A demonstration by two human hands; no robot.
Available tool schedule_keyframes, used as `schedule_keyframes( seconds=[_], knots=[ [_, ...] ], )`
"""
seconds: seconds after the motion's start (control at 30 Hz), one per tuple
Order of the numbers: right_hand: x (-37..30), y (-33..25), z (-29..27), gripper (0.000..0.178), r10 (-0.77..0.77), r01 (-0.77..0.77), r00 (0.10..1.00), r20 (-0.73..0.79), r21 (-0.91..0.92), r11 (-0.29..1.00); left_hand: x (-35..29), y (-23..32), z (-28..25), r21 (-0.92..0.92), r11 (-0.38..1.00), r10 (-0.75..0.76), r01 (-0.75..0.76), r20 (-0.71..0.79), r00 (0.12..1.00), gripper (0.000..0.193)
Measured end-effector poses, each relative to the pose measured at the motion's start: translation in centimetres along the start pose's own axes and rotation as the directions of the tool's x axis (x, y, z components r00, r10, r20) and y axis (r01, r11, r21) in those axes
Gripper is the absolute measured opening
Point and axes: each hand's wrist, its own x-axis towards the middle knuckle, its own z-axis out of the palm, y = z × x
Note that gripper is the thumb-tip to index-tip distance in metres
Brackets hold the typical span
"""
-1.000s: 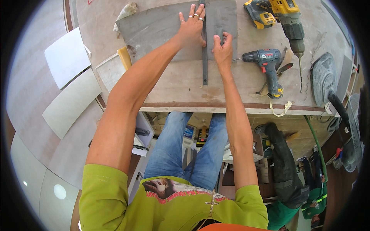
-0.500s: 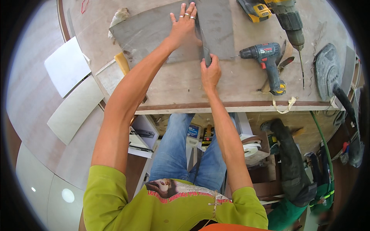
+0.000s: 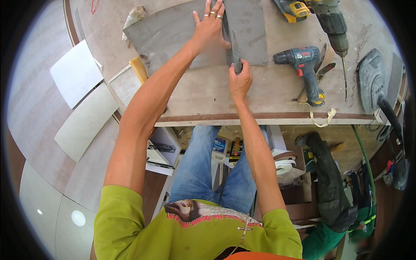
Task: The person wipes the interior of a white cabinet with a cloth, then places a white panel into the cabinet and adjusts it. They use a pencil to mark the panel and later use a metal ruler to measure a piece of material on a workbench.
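A grey sheet [image 3: 169, 37] lies on the workbench, with a narrow dark straight strip [image 3: 226, 32] running lengthwise over it. My left hand [image 3: 209, 32] presses down flat beside and against this strip, its fingers spread and rings on some of them. In my right hand [image 3: 241, 80], closed near the sheet's front edge, is a utility knife [image 3: 237, 58]. Its blade points away from me, just right of the strip. Whether the blade tip touches the sheet I cannot tell.
Right of the sheet lie a blue-grey cordless drill [image 3: 303, 65] and a larger yellow-black drill [image 3: 331, 28] with a long bit. A dusty sander head [image 3: 372, 80] sits farther right. White panels [image 3: 76, 73] are at left. Below the bench, another person's leg [image 3: 329, 182] shows at right.
My right hand with the knife has shifted slightly, and the blade now shows clear of the strip. My left hand stays on the sheet. The whole view has moved a little.
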Motion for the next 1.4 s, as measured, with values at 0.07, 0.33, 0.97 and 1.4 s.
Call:
schedule_keyframes(
  seconds=[0.07,0.33,0.97,1.4],
  knots=[
    [0.0,0.1,0.0,0.033,0.037,-0.037,0.999,0.020,0.001,0.999,0.0,0.0,0.0,0.002,1.000,-0.009,0.009,0.010,1.000,0.150],
    [0.1,0.4,-1.4,0.041,0.165,-0.165,0.986,0.004,0.132,0.978,0.4,0.4,-0.1,0.034,0.999,-0.031,0.029,0.049,0.998,0.151],
    [7.7,-3.6,-0.2,0.053,0.112,-0.144,0.964,0.241,0.120,0.982,0.3,-0.5,1.3,0.069,0.997,-0.021,0.023,-0.018,1.000,0.145],
    [11.0,-5.9,1.4,0.055,0.061,-0.063,0.968,0.242,0.002,0.998,0.3,-0.8,1.7,0.035,0.999,0.019,-0.017,-0.064,0.998,0.146]
  ],
)
